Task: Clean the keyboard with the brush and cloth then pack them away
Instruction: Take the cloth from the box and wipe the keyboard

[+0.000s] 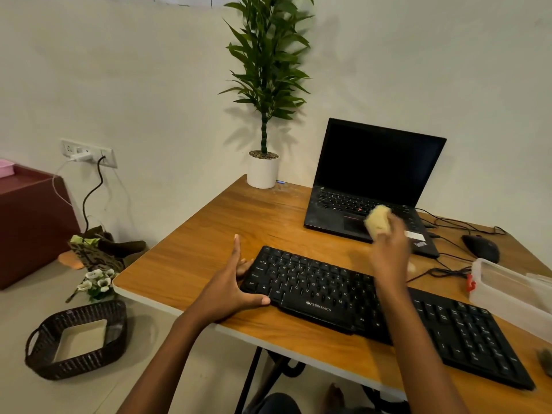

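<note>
A black Zebronics keyboard lies slantwise on the wooden desk. My left hand holds the keyboard's left end, thumb on its front edge and fingers behind its far corner. My right hand is raised above the keyboard's far edge and grips a bunched pale yellow cloth, which is blurred. A bit of dark bristle, perhaps the brush, shows at the frame's right edge beside the keyboard.
An open black laptop stands behind the keyboard. To the right are a black mouse, tangled cables and a clear plastic box. A potted plant sits at the desk's far corner. On the floor stands a dark woven basket.
</note>
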